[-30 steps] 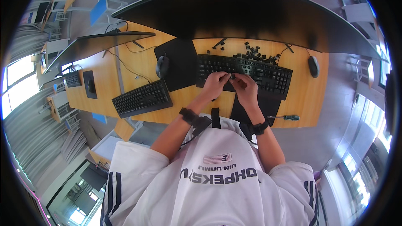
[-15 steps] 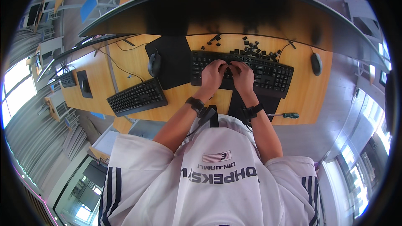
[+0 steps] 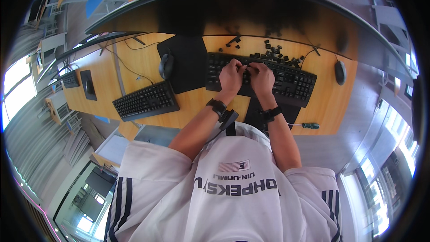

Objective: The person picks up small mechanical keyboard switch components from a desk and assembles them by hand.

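A black keyboard (image 3: pixel 293 83) lies in front of me, partly on a dark mat. Over its left half, my left hand (image 3: pixel 231 77) and my right hand (image 3: pixel 262 79) come close together, fingertips nearly meeting. The fingers of both are pinched. Whatever sits between them is too small to make out, and the keys beneath are hidden by the hands. Just behind the keyboard lies a pile of loose black keycaps (image 3: pixel 278 56), with a few more scattered keycaps (image 3: pixel 238 46) to the left of it.
A wide monitor (image 3: pixel 215 11) spans the desk's back. To the left are a black mouse (image 3: pixel 166 66) on a mouse pad (image 3: pixel 187 74) and a second keyboard (image 3: pixel 145 101). Another mouse (image 3: pixel 340 72) rests at right. A green-handled screwdriver (image 3: pixel 310 126) lies near the front edge.
Both hands stay over the keyboard; their fingertips have shifted slightly, with a small gap now showing between the hands. The whole view has moved a little.
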Demonstrator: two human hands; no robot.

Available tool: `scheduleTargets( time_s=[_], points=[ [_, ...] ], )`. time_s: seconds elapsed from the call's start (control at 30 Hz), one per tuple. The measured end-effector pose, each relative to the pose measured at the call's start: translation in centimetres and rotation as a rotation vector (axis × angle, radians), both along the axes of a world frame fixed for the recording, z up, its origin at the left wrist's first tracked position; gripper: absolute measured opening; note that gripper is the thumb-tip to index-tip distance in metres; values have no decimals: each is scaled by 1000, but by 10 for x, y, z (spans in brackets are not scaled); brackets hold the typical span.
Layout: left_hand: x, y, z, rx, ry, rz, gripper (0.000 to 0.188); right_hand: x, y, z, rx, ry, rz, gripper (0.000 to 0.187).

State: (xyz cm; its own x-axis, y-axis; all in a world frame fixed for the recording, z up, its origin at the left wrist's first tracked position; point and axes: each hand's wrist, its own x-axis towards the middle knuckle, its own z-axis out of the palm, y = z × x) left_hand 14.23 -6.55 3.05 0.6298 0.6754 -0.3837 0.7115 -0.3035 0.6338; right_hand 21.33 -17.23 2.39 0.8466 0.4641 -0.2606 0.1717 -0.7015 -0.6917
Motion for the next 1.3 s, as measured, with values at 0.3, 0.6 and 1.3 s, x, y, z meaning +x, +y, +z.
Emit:
scheduleTargets(
  time_s=[0.3,0.6,1.3],
  points=[
    [2,0,-1,-14,-34,-1,20,0,0,9,15,-158,61,9],
    [4,-3,-2,-1,-13,0,20,2,-3,3,-17,-105,-10,9],
    [-5,-7,-3,10,-71,3,10,-10,-5,-2,181,-210,-47,6]
  ],
)
